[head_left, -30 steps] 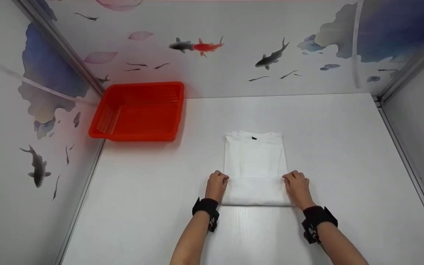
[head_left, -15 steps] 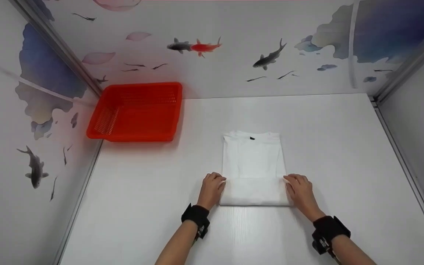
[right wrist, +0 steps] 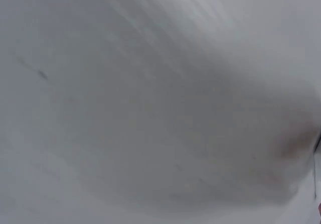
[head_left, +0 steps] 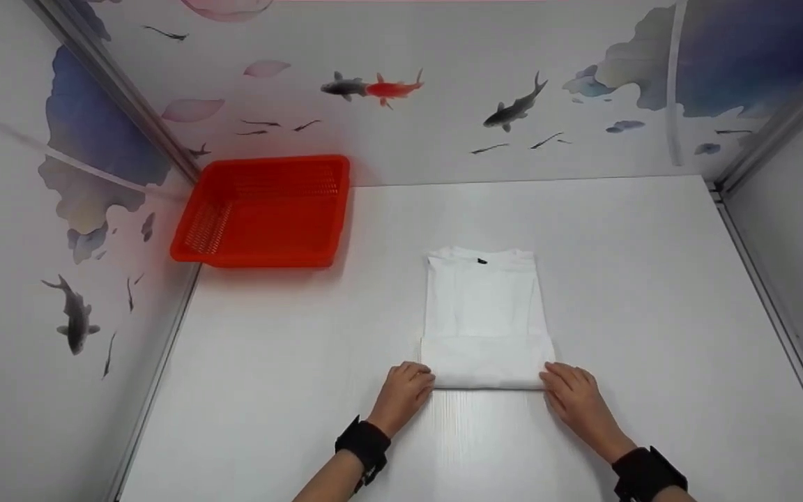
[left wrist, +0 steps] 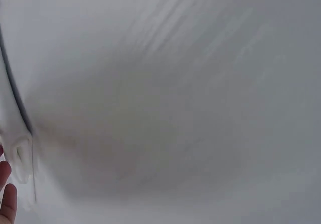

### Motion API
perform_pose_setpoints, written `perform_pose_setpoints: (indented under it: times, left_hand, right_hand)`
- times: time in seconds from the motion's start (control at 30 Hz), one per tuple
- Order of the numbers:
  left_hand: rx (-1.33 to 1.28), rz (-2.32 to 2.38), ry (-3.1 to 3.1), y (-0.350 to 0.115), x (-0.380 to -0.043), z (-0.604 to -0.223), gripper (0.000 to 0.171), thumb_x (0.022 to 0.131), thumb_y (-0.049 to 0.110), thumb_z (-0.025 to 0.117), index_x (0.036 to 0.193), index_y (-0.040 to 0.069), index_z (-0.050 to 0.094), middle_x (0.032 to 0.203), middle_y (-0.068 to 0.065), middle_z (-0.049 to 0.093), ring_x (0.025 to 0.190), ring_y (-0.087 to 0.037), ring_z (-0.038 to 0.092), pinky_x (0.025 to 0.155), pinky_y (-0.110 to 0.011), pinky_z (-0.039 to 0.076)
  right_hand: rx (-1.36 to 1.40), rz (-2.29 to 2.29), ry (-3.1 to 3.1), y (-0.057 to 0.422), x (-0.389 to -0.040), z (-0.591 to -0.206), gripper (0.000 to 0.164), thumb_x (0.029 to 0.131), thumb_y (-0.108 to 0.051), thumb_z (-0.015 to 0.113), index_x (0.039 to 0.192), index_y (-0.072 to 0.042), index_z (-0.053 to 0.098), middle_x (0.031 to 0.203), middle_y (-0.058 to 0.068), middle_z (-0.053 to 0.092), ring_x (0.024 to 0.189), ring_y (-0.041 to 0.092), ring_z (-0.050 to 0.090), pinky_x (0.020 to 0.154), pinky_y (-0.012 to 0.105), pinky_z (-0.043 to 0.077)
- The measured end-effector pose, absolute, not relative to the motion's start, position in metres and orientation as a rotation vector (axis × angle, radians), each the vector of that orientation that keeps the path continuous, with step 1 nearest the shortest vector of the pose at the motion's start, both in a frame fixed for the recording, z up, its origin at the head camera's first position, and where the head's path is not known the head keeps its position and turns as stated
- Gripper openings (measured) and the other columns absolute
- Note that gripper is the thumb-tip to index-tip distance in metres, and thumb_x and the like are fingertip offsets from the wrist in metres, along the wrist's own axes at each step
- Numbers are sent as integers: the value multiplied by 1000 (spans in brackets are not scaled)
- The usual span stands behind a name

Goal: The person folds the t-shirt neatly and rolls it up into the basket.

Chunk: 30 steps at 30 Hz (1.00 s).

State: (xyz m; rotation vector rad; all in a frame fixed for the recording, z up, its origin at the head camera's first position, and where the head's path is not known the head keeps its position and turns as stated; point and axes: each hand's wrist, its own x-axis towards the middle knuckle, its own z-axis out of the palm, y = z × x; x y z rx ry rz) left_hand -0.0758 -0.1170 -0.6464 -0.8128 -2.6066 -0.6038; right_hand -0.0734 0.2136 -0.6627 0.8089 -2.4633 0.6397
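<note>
A white T-shirt [head_left: 483, 300] with a dark neck label lies folded into a narrow rectangle on the table, its collar at the far end. Its bottom part is turned up in a flat band. My left hand [head_left: 399, 395] touches the near left corner of this band. On the opposite near corner rest the fingers of my right hand [head_left: 584, 406], loosely bent. The left wrist view catches fingertips [left wrist: 6, 199] beside the layered end of the fold. In the right wrist view only a sliver of a finger shows at the right edge. The thumbs are mostly hidden.
A red plastic basket [head_left: 265, 233] with perforated sides stands at the back left against the walls. The white table [head_left: 652, 293] is enclosed by printed panels at the back, left and right. Both wrists wear black straps.
Both hands have slid toward me, from the top edge of the turned-up band to its near corners. The shirt stays in place; its band's upper corners are now uncovered.
</note>
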Motion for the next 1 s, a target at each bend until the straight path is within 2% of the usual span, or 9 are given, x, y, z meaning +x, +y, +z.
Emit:
perform_pose_setpoints:
  times: [0.07, 0.13, 0.17, 0.27, 0.3, 0.43, 0.7, 1.0]
  left_hand:
    - [-814, -607, -2615, -117, -74, -649, 18, 75, 11, 72, 92, 10, 69, 95, -1, 62, 92, -14, 56, 73, -27, 44]
    - [-816, -601, -2621, -117, -73, -652, 20, 74, 10, 72, 93, 9, 69, 97, -1, 63, 92, -14, 57, 74, -28, 44]
    - [-817, -594, -2623, -117, -73, -654, 21, 74, 10, 73, 94, 9, 69, 97, -2, 63, 93, -15, 57, 75, -28, 44]
    - [-815, -580, -2618, -117, -73, -658, 24, 72, 9, 74, 95, 9, 68, 98, -2, 63, 94, -15, 58, 75, -28, 45]
    - [-815, -574, -2614, -117, -73, -659, 25, 71, 9, 74, 95, 9, 68, 98, -2, 63, 94, -15, 58, 75, -27, 45]
    - [-812, -560, -2588, -116, -74, -662, 27, 68, 7, 76, 93, 10, 68, 97, -1, 62, 93, -15, 58, 74, -26, 45]
    - [-790, -486, -2584, -111, -81, -660, 17, 67, 4, 75, 83, 8, 68, 85, -1, 60, 82, -13, 58, 71, -21, 46]
    - [-775, -581, -2655, -111, -78, -650, 14, 68, 4, 73, 79, 10, 67, 78, 2, 60, 74, -11, 58, 68, -22, 46]
  right_hand:
    - [815, 649, -2473, 215, -72, -665, 35, 64, 0, 68, 98, 1, 63, 104, 17, 60, 92, 33, 55, 75, 50, 41]
    - [824, 647, -2472, 216, -72, -668, 22, 80, -8, 61, 100, 1, 63, 104, 17, 60, 92, 33, 56, 75, 50, 42]
    - [828, 643, -2466, 217, -71, -669, 21, 86, -12, 56, 101, 2, 63, 104, 17, 60, 92, 33, 56, 75, 50, 42]
    - [836, 624, -2438, 217, -72, -671, 41, 98, -27, 35, 101, 2, 64, 103, 16, 61, 91, 32, 57, 73, 48, 44]
    - [836, 609, -2428, 217, -72, -672, 47, 99, -30, 30, 100, 3, 64, 102, 16, 61, 91, 31, 58, 73, 47, 44]
    - [843, 596, -2390, 217, -75, -674, 48, 99, -28, 29, 98, 4, 65, 100, 15, 61, 89, 29, 59, 74, 43, 45]
    - [836, 606, -2388, 217, -76, -674, 48, 99, -26, 30, 97, 6, 65, 99, 15, 61, 91, 29, 58, 89, 29, 38]
    - [808, 626, -2401, 216, -69, -663, 44, 99, -24, 31, 93, 3, 65, 92, 13, 61, 84, 27, 58, 72, 35, 45]
